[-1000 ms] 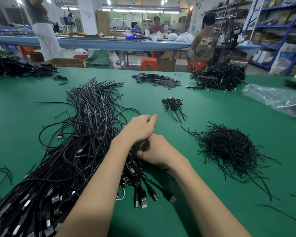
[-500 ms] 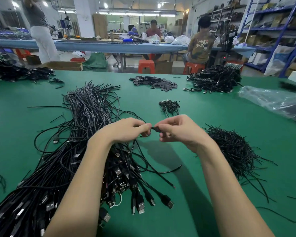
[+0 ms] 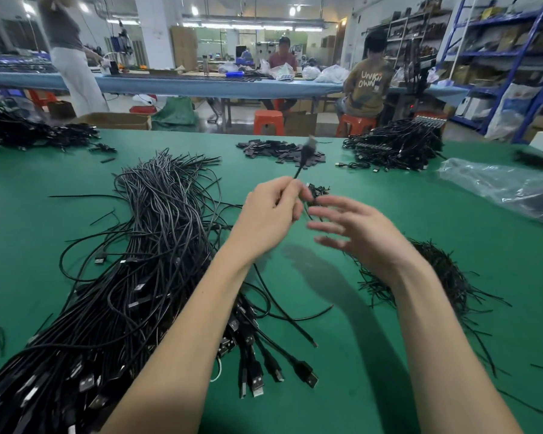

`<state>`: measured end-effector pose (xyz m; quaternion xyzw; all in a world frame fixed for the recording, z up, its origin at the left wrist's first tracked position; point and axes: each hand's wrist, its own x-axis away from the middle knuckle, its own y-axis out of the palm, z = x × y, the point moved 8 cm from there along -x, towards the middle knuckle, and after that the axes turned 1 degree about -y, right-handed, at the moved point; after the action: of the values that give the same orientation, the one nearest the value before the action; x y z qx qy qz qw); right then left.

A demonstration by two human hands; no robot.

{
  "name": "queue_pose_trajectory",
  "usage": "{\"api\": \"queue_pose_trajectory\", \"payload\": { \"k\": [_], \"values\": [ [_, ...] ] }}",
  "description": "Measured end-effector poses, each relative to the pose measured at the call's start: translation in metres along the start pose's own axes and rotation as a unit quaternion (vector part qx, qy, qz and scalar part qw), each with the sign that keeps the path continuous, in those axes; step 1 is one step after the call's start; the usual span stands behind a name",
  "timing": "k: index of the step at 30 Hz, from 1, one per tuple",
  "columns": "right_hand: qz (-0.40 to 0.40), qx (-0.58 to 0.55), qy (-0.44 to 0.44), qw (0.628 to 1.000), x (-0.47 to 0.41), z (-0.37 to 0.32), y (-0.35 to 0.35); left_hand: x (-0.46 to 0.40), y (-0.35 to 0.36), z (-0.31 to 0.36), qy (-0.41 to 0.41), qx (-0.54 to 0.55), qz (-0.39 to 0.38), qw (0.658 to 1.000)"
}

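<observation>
The left hand (image 3: 273, 211) pinches a thin black cable (image 3: 304, 158) between thumb and fingertips. The short free end rises up and away from the fingers and ends in a thicker plug, too blurred to read. The right hand (image 3: 358, 233) hovers just beside it, fingers spread and holding nothing. Under the left forearm lies a big pile (image 3: 138, 261) of black cables with metal-tipped plugs. Thin black ties (image 3: 449, 277) lie heaped under the right wrist.

One left hand (image 3: 273, 211), one right hand (image 3: 361, 233), one raised cable (image 3: 308, 151). On the counter (image 3: 389, 355): one big cable bundle (image 3: 132, 261), a far-right cable heap (image 3: 398, 148), a far-left cable heap (image 3: 29, 133), one tie pile (image 3: 445, 277), one small tie cluster (image 3: 318, 192), one heap of flat black pieces (image 3: 273, 150), one plastic bag (image 3: 499, 186).
</observation>
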<state>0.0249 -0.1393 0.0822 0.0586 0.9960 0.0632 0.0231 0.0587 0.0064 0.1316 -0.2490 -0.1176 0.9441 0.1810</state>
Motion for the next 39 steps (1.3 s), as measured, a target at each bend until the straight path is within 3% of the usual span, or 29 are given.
{"api": "queue_pose_trajectory", "payload": {
  "k": [2,4,6,12,15,19,24,30,34,37,39],
  "values": [
    [-0.063,0.133,-0.025,0.989,0.002,0.012,0.022,0.003,0.031,0.013,-0.038,0.185,-0.064,0.980],
    [-0.130,0.300,-0.024,0.945,0.005,0.030,0.038,0.008,0.063,0.030,-0.050,0.245,-0.125,0.960],
    [-0.181,0.359,0.003,0.915,0.010,0.044,0.044,0.008,0.076,0.035,-0.072,0.303,-0.127,0.942],
    [-0.181,0.124,0.028,0.975,0.027,0.017,0.019,0.001,0.050,0.008,-0.188,0.532,-0.035,0.825],
    [-0.169,0.088,0.062,0.980,0.039,0.002,-0.009,0.001,0.038,-0.011,-0.216,0.570,0.000,0.793],
    [-0.189,0.146,0.113,0.965,0.057,-0.005,-0.032,0.007,0.041,-0.028,-0.249,0.566,0.015,0.786],
    [-0.188,0.156,0.092,0.965,0.069,-0.019,-0.047,0.001,0.020,-0.042,-0.239,0.567,0.056,0.786],
    [-0.240,0.218,0.132,0.937,0.054,0.007,-0.008,-0.002,0.027,-0.038,-0.215,0.497,0.003,0.841],
    [-0.281,0.190,0.141,0.930,0.047,0.031,0.007,-0.003,0.024,-0.028,-0.172,0.525,-0.025,0.833],
    [-0.215,0.201,0.167,0.941,0.035,0.048,-0.007,0.002,0.028,-0.016,-0.160,0.546,-0.097,0.816],
    [-0.122,0.182,0.171,0.961,0.024,0.051,-0.018,0.011,0.040,-0.010,-0.167,0.503,-0.177,0.829]
  ]
}}
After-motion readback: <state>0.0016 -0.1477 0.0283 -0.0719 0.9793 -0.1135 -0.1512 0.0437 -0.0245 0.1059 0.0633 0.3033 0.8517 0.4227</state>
